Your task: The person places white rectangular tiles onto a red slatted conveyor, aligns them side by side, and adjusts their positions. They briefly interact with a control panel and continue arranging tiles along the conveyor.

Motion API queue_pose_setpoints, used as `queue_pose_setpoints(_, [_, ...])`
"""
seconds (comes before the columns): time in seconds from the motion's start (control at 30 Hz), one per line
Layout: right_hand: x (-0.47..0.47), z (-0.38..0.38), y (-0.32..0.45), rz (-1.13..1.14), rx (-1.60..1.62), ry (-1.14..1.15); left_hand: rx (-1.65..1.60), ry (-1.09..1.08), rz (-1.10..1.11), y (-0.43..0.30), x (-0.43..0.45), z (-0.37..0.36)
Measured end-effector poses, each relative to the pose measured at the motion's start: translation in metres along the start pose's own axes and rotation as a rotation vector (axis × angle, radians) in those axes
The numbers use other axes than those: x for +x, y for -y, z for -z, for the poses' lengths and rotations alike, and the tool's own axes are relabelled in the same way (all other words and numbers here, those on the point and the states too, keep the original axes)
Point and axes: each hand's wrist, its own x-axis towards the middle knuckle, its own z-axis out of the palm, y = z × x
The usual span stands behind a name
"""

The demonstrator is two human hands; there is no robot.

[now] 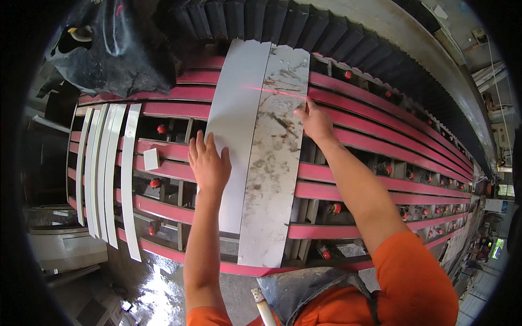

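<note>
My left hand (210, 167) lies flat with its fingers apart over the left edge of a smooth grey slab (236, 122). Against that slab's right side is a pale slab strip (273, 163) with brown and grey stains. At the strip's right edge is my right hand (319, 122), its thumb over the top face and its index finger along the edge. Its other fingers are hidden, so a grip cannot be made out. A red laser line (277, 92) crosses both slabs just above my right hand.
Red-topped slats (359, 142) with red-wheeled rollers (335, 208) between them support the slabs. Several narrow white strips (110, 163) and a small white piece (151, 159) lie at left. Black bellows (285, 20) and a dark machine cover (118, 53) stand beyond. A cigarette (265, 307) juts in below.
</note>
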Motion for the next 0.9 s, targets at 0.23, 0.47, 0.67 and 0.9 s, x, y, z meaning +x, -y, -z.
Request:
queue_pose_setpoints(0.23, [0.002, -0.004, 0.001, 0.034, 0.092, -0.049, -0.134, -0.425, -0.207, 0.035, 0.102, 0.067])
queue_pose_setpoints(0.47, [0.001, -0.014, 0.004, -0.01, 0.036, -0.052, -0.276, -0.852, 0.134, 0.112, 0.255, 0.252])
queue_pose_setpoints(0.67, [-0.031, -0.014, 0.015, 0.085, 0.144, -0.101, -0.703, -0.407, 0.163, 0.13, 0.291, 0.285])
queue_pose_setpoints(0.9, [-0.145, 0.031, -0.01, 0.188, 0.122, -0.109, -0.88, -0.325, 0.169, 0.111, 0.291, 0.276])
